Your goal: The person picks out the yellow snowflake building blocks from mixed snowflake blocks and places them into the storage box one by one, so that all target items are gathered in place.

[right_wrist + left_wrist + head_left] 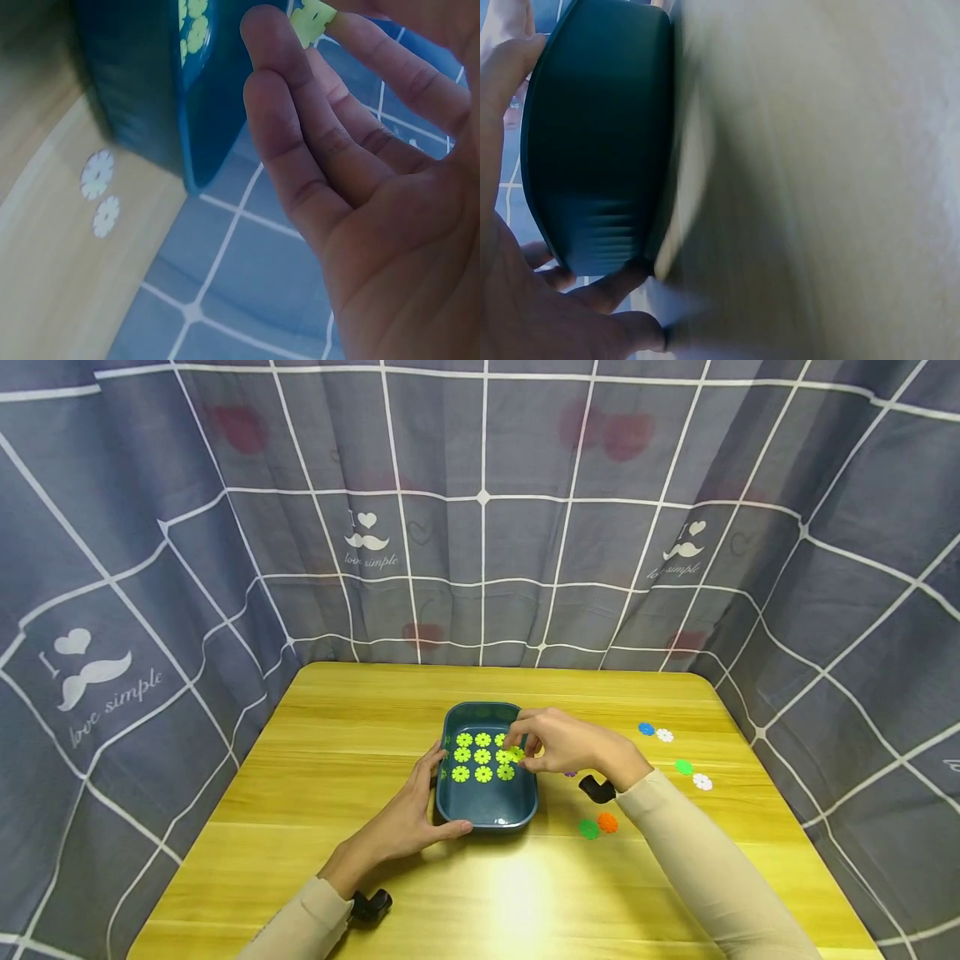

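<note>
A dark teal plastic tray [491, 802] stands on the table with several yellow-green snowflake discs [482, 757] laid out in rows inside it. My left hand [408, 810] holds the tray's left side, fingers along the wall and thumb at the near corner; the left wrist view shows the hand spread around the tray's side [604, 135]. Over the tray's right rim, my right hand [566, 743] pinches one more yellow-green snowflake disc [309, 24] between thumb and fingertips. Part of this disc is hidden behind the fingers.
Right of the tray lie a green disc [588, 829] and an orange disc [607, 822], nearly touching. Farther right are a blue disc [647, 728], white discs [664, 735] and another green one [683, 767]. A purple disc [570, 774] is mostly covered by the right hand. Grey checked curtains surround the table.
</note>
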Available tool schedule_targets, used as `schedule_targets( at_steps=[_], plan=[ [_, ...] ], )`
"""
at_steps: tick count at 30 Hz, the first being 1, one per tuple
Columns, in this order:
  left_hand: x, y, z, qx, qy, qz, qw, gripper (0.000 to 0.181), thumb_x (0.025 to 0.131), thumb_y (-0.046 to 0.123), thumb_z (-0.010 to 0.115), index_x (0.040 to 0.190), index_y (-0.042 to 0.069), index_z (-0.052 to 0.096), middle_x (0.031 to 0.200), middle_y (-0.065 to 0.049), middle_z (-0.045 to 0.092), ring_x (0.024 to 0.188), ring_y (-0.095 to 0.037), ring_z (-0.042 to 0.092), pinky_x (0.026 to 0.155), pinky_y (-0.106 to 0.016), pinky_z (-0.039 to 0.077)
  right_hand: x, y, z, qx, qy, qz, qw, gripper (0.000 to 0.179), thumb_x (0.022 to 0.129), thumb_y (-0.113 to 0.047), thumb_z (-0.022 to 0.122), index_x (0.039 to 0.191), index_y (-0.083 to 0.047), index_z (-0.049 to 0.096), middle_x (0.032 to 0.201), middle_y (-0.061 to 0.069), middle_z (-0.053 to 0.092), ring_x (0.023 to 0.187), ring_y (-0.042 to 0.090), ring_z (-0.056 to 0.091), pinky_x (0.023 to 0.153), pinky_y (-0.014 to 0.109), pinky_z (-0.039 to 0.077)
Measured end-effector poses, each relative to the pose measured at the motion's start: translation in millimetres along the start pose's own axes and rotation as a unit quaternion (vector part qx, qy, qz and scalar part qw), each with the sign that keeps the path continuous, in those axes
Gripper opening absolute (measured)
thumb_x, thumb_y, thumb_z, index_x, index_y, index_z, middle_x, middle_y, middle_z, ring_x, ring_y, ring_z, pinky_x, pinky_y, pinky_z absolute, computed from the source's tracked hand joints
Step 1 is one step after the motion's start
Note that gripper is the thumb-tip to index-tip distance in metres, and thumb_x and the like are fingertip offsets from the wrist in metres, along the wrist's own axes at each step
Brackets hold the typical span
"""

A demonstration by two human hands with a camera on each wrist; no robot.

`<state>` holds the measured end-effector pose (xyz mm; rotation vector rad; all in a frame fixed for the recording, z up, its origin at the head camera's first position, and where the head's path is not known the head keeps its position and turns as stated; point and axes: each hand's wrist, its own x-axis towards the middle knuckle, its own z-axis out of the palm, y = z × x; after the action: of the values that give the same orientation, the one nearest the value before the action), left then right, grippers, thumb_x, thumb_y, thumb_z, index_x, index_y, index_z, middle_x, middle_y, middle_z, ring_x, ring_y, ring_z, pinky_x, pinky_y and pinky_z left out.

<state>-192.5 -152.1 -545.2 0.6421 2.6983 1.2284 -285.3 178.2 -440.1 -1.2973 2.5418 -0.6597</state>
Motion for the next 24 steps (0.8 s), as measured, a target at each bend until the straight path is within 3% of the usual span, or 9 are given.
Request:
schedule_targets(
  at_steps=[4, 10, 17, 24],
  plan=[
    [-0.7, -0.8, -0.1, -0.004, 0.001, 0.001, 1.0, 0.131, 0.097, 0.056, 0.095, 0.186, 0.012, 0.011, 0.199, -0.012, 0.006, 0.18, -0.047, 0.027, 0.136, -0.075, 0.04, 10.2, -5.1, 2.5, -0.004, -0.023, -0.007, 0.9997, 0.03, 0.106, -0.008, 0.084, 0.135, -0.015, 0.083, 0.13, 0.008, 0.074, 0.098, 0.009, 0.083, 0.091, 0.027, 0.07],
    [-0.3, -2.8, -1.5, -0.01, -0.005, -0.005, 0.9999, 0.134, 0.096, 0.062, 0.093, 0.187, 0.016, 0.008, 0.199, -0.008, 0.005, 0.179, -0.045, 0.03, 0.136, -0.073, 0.041, 25.4, -12.1, 6.6, -0.025, -0.043, -0.021, 0.9986, 0.031, 0.105, -0.011, 0.087, 0.136, -0.011, 0.082, 0.131, 0.009, 0.073, 0.097, 0.01, 0.084, 0.091, 0.028, 0.07],
    [-0.7, -2.6, -3.5, -0.006, -0.012, -0.003, 0.9999, 0.134, 0.096, 0.066, 0.091, 0.188, 0.016, 0.007, 0.199, -0.007, 0.005, 0.178, -0.044, 0.032, 0.136, -0.072, 0.042, 41.5, -20.7, 11.3, -0.046, -0.069, -0.033, 0.996, 0.033, 0.105, -0.01, 0.086, 0.137, -0.009, 0.082, 0.132, 0.007, 0.074, 0.096, 0.009, 0.085, 0.088, 0.02, 0.066],
    [-1.5, -1.5, -3.1, -0.004, -0.013, -0.01, 0.9999, 0.133, 0.097, 0.066, 0.09, 0.187, 0.015, 0.008, 0.198, -0.011, 0.008, 0.177, -0.048, 0.035, 0.135, -0.075, 0.042, 56.5, -26.2, 18.4, -0.066, -0.093, -0.036, 0.9929, 0.032, 0.106, -0.012, 0.085, 0.138, -0.012, 0.083, 0.136, 0.005, 0.077, 0.093, 0.003, 0.081, 0.106, 0.032, 0.069]
  ],
)
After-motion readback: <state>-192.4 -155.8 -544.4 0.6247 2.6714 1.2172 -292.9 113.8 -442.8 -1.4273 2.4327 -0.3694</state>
